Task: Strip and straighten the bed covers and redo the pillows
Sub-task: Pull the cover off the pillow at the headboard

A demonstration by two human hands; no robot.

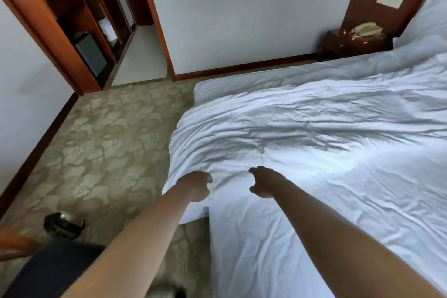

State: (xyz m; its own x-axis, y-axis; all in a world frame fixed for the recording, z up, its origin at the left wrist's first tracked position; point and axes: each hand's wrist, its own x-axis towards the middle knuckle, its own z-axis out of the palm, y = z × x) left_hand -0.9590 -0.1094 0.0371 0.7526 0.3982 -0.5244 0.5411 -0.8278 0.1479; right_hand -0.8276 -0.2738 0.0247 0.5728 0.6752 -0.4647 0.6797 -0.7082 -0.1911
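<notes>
White duvet (314, 152) rumpled; left hand (196, 185) and right hand (264, 182) fingers curled, grasp unclear.

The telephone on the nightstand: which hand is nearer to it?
Right. The right hand hovers over the white duvet, on the side toward the telephone. The left hand is at the duvet's corner, farther from it. Both are far from it.

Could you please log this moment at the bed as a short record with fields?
setting: bedroom with patterned carpet
duvet: white, wrinkled, spread over the bed, corner hanging at the foot
left hand: at the duvet's corner, fingers curled; grip not clear
right hand: just above the duvet, fingers loosely curled, holding nothing visible
bedside table: carries a telephone
pillows: none clearly visible
</notes>
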